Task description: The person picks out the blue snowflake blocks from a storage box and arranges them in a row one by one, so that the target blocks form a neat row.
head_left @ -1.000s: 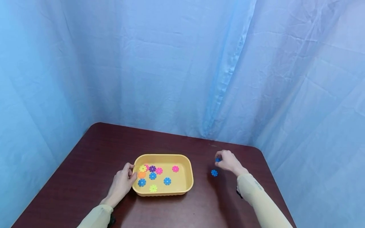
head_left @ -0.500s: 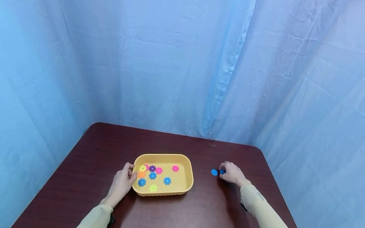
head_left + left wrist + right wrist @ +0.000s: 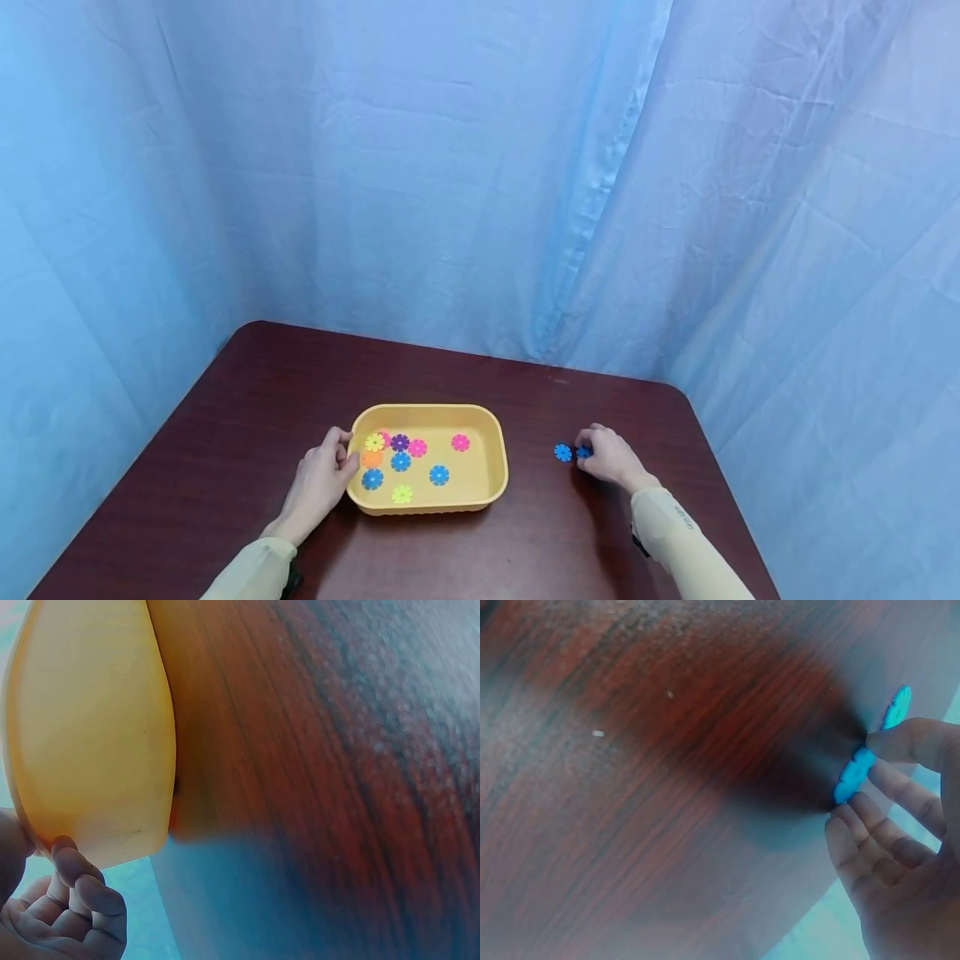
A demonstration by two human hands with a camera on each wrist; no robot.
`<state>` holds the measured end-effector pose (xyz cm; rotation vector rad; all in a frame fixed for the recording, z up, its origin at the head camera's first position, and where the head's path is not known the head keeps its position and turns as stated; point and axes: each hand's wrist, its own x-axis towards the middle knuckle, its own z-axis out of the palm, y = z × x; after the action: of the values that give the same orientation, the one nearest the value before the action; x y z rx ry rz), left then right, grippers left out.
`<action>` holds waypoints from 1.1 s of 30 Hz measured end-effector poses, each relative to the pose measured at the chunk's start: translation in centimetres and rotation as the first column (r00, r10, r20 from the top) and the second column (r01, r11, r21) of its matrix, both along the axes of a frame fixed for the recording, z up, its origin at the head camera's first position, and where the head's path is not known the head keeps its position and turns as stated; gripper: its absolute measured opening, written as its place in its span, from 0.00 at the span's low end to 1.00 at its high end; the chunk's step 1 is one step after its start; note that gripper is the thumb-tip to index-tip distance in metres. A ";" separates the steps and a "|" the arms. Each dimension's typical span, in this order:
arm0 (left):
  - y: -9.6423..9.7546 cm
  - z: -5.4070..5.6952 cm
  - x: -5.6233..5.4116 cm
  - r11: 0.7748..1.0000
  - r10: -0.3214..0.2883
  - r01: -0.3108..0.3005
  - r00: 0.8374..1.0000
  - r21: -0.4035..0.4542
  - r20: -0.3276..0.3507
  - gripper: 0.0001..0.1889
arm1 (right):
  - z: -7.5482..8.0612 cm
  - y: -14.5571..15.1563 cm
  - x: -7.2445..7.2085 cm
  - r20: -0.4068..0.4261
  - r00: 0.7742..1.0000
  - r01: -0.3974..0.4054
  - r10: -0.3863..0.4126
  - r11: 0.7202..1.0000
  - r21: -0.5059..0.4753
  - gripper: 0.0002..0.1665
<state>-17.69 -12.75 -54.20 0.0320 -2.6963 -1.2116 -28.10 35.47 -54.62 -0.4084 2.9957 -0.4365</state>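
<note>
My left hand grips the left rim of a yellow plastic basin; the left wrist view shows curled fingers against its outer wall. Far to the right, my right hand has thumb and fingertips around a blue snowflake disc lying flat on the table, partly hidden in the head view. A second blue snowflake disc lies just left of it. Inside the basin are several notched discs, among them a purple disc, an orange disc and a lime disc.
The dark red-brown wooden table has rounded far corners. Light blue curtains hang behind it and along both sides. The basin stands left of the table's middle, a stretch of tabletop apart from the two blue discs.
My right hand has come down and slightly right, bringing the blue disc from above the table to beside the other one. Over the last half second it stays put. My left hand has not moved.
</note>
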 end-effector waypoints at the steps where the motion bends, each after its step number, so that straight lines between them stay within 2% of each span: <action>1: 0.0 0.0 0.0 1.000 -0.001 0.001 1.000 0.002 0.005 0.12 | 0.1 0.0 -0.1 0.002 1.000 -0.002 0.002 1.000 0.000 0.12; 5: 0.0 0.0 0.0 1.000 -0.001 0.001 1.000 0.006 0.011 0.13 | 1.1 -0.5 -0.5 -0.013 1.000 -0.015 0.015 1.000 -0.008 0.12; 10: 0.0 -0.2 0.1 1.000 0.010 -0.010 1.000 -0.005 -0.019 0.12 | 3.7 -2.5 -1.3 -0.043 0.997 -0.071 0.070 0.997 -0.031 0.14; 15: -0.1 -0.4 0.1 1.000 0.015 -0.016 0.998 -0.016 -0.060 0.12 | 6.5 -6.0 -1.9 -0.107 0.983 -0.154 0.149 0.987 -0.042 0.16; 20: -0.1 -0.4 0.1 1.000 0.011 -0.012 0.999 -0.014 -0.051 0.12 | 8.7 -10.5 -2.0 -0.159 0.957 -0.252 0.245 0.967 -0.030 0.15; 23: -0.1 -0.3 0.1 1.000 0.009 -0.010 0.999 -0.012 -0.039 0.12 | 9.3 -13.1 -1.8 -0.164 0.938 -0.311 0.305 0.950 -0.011 0.15; 27: 0.0 -0.2 0.0 1.000 0.007 -0.007 1.000 -0.002 -0.024 0.11 | 9.7 -16.4 -1.2 -0.128 0.909 -0.399 0.397 0.917 0.017 0.16; 33: 0.0 -0.1 0.0 1.000 -0.005 0.005 1.000 0.016 -0.002 0.11 | 9.0 -20.6 0.1 -0.023 0.862 -0.502 0.506 0.860 0.093 0.20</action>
<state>-17.71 -12.72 -54.32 0.0261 -2.6870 -1.2338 -27.99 14.90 -45.61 -1.1677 2.7716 -0.2484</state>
